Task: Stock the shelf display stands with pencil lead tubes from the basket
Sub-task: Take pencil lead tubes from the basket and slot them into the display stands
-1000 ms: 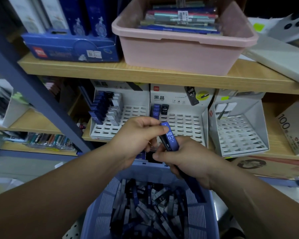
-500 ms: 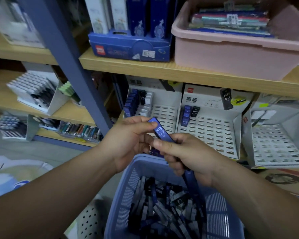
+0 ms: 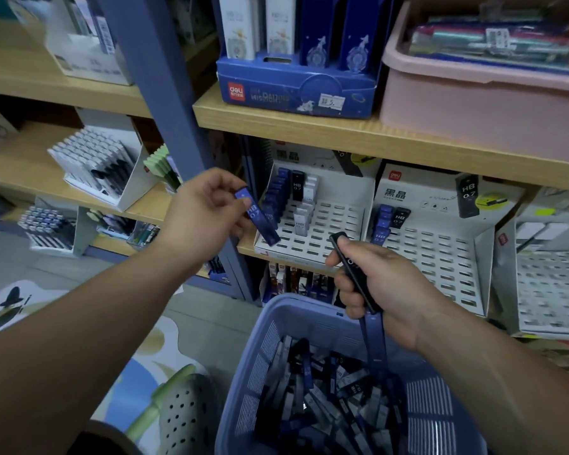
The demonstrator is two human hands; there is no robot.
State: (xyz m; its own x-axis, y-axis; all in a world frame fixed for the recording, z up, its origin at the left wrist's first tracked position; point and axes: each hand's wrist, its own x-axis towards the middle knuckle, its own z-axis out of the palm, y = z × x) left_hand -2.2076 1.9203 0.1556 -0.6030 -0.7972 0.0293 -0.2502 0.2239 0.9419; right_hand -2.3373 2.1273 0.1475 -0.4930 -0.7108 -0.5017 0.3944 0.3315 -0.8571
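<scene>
Left hand pinches a blue plastic lead tube, angled for the white slotted display stand, while right hand grips dark spare tubes over the blue plastic basket.

Wooden shelf with white slotted display stands

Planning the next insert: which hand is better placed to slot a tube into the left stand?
The left hand: it pinches a blue tube by the blue row in the left stand; the right hand grips a black tube lower, above the basket.
</scene>
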